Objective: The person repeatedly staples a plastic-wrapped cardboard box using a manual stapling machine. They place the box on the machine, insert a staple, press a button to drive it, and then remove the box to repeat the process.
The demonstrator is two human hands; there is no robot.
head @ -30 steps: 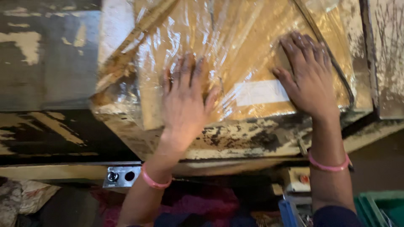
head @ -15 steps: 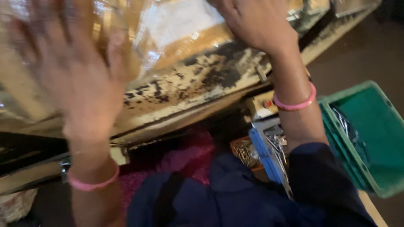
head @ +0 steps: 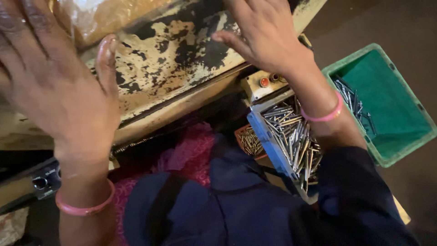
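While I look down, the worn machine table (head: 182, 59), cream paint flaked to black, fills the upper middle; everything below is placed against it. Dark floor runs right of it.

Plastic-wrapped brown bundle (head: 109, 16) sits on top of the table, at its upper-left part. Only a corner shows, so I can't call its long axis or which way it points; probably runs off past the top edge.

My left hand (head: 54, 86) is spread flat, fingers wide, holding nothing, over the table's left part just below the bundle. Contact unclear, view is too close and blurred. My right hand (head: 264, 38) is open too, fingers loose, empty, over the table's right end, well apart from the bundle.

Pink bangle (head: 84, 207) on the left wrist, another pink bangle (head: 325, 114) on the right.

Below the table's right end: small box with a red button (head: 264, 83), then a tray of metal pins (head: 291, 141), pins lying mostly slantwise. Green crate (head: 387, 105) farther right, few pins inside. Black knob panel (head: 43, 180) under the table's left end.
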